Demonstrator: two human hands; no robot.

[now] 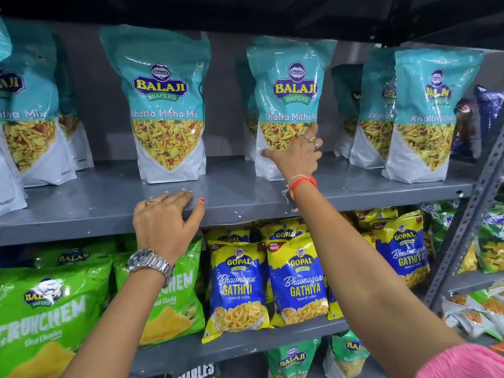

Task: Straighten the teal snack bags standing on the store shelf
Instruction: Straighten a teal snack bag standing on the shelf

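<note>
Several teal Balaji snack bags stand upright on the grey shelf. My right hand grips the lower part of the middle-right teal bag, thumb on its left side and fingers around its right edge. Another teal bag stands free to its left. My left hand rests flat on the shelf's front edge below that bag, fingers spread and holding nothing. More teal bags stand at the far left and at the right, with others behind them.
Below the grey shelf sit green Crunchem bags and blue-yellow Gopal Gathiya bags. A perforated metal upright bounds the right side, with dark blue bags beyond it. A dark shelf runs overhead.
</note>
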